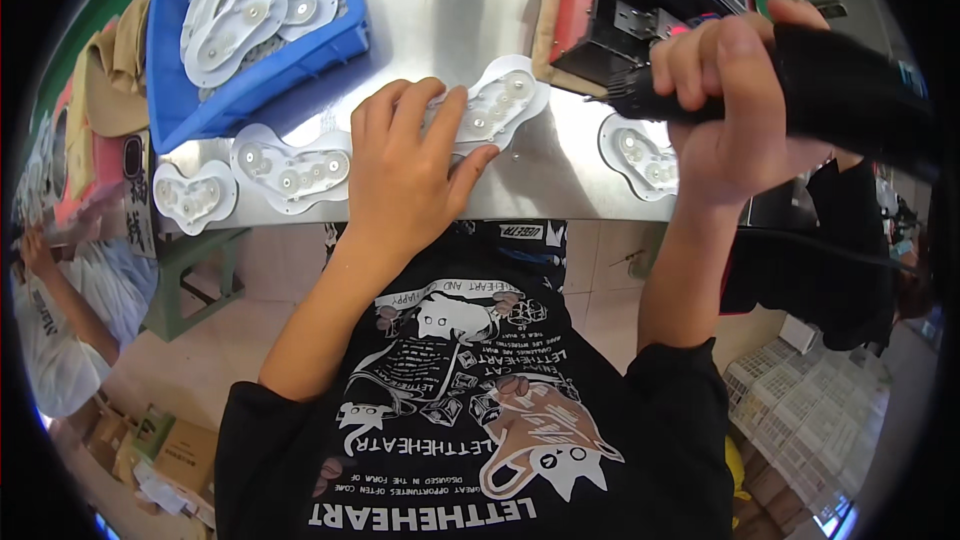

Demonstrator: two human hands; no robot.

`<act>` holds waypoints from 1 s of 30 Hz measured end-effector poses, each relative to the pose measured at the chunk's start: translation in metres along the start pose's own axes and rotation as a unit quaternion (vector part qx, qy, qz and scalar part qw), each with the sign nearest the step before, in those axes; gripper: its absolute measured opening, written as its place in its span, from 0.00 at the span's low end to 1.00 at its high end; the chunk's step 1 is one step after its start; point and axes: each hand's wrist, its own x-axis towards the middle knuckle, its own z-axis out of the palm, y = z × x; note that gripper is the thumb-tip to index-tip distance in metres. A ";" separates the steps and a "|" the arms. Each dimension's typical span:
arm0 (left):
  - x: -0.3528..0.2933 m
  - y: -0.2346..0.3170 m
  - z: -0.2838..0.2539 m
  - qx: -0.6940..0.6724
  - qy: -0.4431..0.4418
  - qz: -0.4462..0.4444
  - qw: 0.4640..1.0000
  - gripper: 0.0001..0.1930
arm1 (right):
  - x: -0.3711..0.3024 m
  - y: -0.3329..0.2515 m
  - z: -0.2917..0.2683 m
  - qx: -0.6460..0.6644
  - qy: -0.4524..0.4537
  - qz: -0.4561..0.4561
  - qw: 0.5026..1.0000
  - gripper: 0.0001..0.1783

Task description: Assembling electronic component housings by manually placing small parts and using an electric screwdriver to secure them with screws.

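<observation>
My left hand (pixel 405 155) lies over a white plastic gear housing (pixel 508 90) on the metal table, fingers spread and thumb along its near edge. The hand hides the housing's left end. In my right hand (pixel 735 105) is a black electric screwdriver (pixel 840 85), gripped round its body and raised, its thin tip pointing left. Two similar parts, a long housing (pixel 292 170) and a short housing (pixel 195 197), sit left of my left hand. Another housing (pixel 637 155) lies under the screwdriver's front, partly covered by my right wrist.
A blue bin (pixel 245 90) with several white housings over small grey pieces stands at the back left. Behind the screwdriver is a red-and-black box-shaped device (pixel 625 15) with a wooden edge. Other people sit on the left (pixel 75 310) and right (pixel 840 250).
</observation>
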 end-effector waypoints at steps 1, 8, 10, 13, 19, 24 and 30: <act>0.000 0.000 0.000 -0.001 0.002 -0.007 1.000 0.27 | -0.004 0.004 0.005 0.000 -0.006 0.004 1.000 0.21; -0.002 -0.002 0.000 0.000 0.010 -0.011 1.000 0.26 | -0.011 0.032 0.033 0.049 -0.012 -0.002 0.999 0.22; -0.002 -0.001 0.000 -0.002 0.013 -0.022 1.000 0.25 | -0.008 0.042 0.030 0.048 -0.019 0.000 0.999 0.21; -0.002 -0.001 0.000 -0.010 0.010 -0.021 1.000 0.25 | -0.010 0.047 0.029 0.066 -0.010 0.022 0.998 0.19; -0.002 -0.001 -0.002 -0.020 0.002 -0.029 0.999 0.27 | -0.013 0.054 0.033 0.049 -0.008 0.040 0.998 0.18; -0.001 0.001 0.004 0.016 0.009 0.003 1.000 0.27 | -0.016 0.056 0.040 0.050 -0.067 0.017 0.996 0.16; 0.003 0.008 0.006 0.055 -0.004 0.031 0.998 0.22 | -0.021 0.070 0.027 0.012 -0.092 0.025 0.995 0.16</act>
